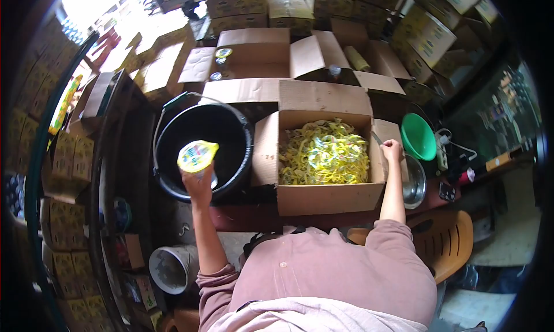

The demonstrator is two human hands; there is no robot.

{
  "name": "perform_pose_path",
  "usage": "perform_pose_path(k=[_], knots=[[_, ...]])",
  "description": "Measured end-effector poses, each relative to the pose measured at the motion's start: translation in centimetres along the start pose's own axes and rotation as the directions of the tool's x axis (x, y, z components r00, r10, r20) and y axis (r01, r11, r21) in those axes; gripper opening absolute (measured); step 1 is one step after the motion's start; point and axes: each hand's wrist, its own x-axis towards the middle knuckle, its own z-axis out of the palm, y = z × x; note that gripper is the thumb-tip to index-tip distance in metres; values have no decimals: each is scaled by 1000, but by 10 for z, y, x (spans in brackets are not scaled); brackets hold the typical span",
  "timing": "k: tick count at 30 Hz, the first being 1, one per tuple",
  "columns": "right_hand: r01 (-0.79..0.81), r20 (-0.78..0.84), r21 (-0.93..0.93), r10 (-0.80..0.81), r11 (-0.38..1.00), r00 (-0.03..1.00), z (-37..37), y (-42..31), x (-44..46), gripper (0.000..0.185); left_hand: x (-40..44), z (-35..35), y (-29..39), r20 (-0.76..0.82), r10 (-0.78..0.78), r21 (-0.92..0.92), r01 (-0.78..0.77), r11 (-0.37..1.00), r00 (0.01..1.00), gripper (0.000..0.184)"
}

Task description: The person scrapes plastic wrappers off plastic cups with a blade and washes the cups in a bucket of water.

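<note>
My left hand (199, 187) is wrapped round a clear plastic cup with a yellow printed foil lid (197, 156). It holds the cup over the near part of a large black bucket (245, 159), whose wire handle stands up at the back. To the right, my right hand (392, 151) pinches a small knife (377, 138) with a thin dark blade. That hand is at the right edge of an open cardboard box (329, 200). Inside the box lies a tangled heap of yellow plastic strips (329, 153).
Right of the box are a green basin (418, 137), a metal bowl (415, 185) and a white power strip (441, 153). Behind stand open cartons (254, 38), one with lidded cups. A white bucket (173, 269) and an orange chair (444, 239) are near me.
</note>
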Motion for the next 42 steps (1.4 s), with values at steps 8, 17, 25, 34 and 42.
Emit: perform_pose_path(k=[8,17,25,34,42], knots=[[497,-66,693,-640,522,766,-32,-251,-124,29,3,3,15,35,-111,-114,114,987,993,53],[748,-99,662,-995,-56,14,-32,-362,-200,31,7,1,16,178,-157,-199,192,961,971,59],[714,-99,695,-995,-87,-25,-23,-373,-196,38,8,-1,16,202,-158,-211,200,957,967,63],[711,-25,700,-997,-68,-70,-25,-376,-195,31,7,-2,10,266,-140,-217,201,955,954,65],[721,-4,690,-996,-68,-90,-26,-373,-188,28,8,-2,12,251,-110,-152,151,977,962,65]])
